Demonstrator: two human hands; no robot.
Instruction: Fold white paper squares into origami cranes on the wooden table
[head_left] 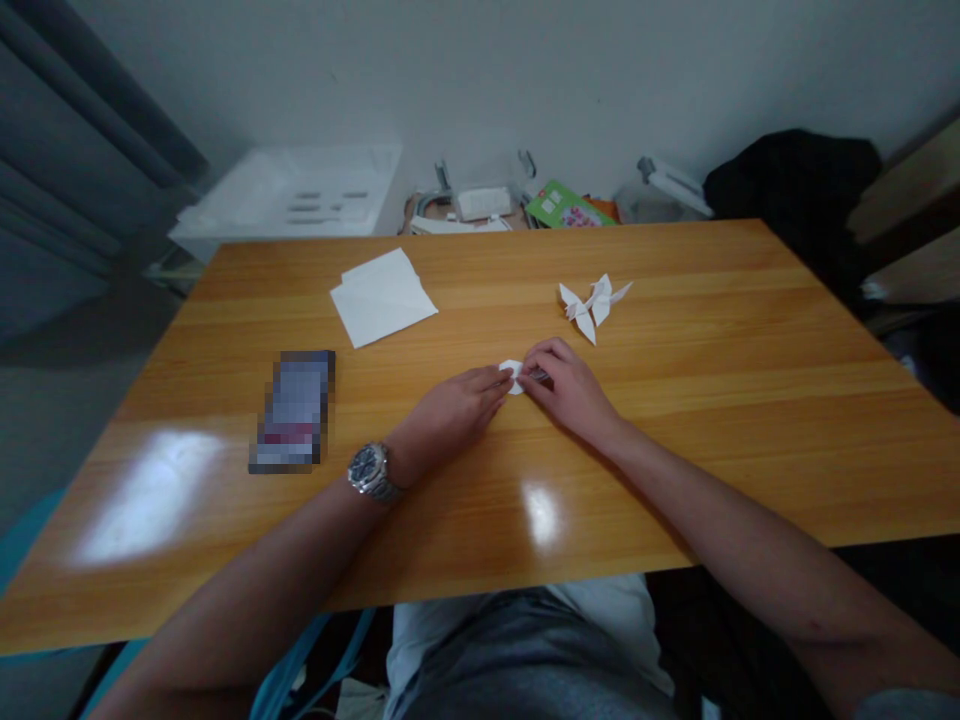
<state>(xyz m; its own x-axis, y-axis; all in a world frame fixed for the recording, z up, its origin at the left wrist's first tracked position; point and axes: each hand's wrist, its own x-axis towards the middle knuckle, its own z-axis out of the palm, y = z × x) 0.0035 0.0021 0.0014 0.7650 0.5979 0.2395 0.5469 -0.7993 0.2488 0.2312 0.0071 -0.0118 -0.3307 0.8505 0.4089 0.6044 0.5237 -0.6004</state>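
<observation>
Wooden tabletop point(675, 320) — both hands point(450, 412) point(562, 390) pinching paper point(511, 376)

We can read no text, label, brand or number here. The dial of the wristwatch point(369, 471) behind the left hand point(450, 410) is too small to read, as is the print on the green booklet point(568, 205), and the flat object point(292, 412) on the tabletop point(660, 300) is pixelated over.
</observation>
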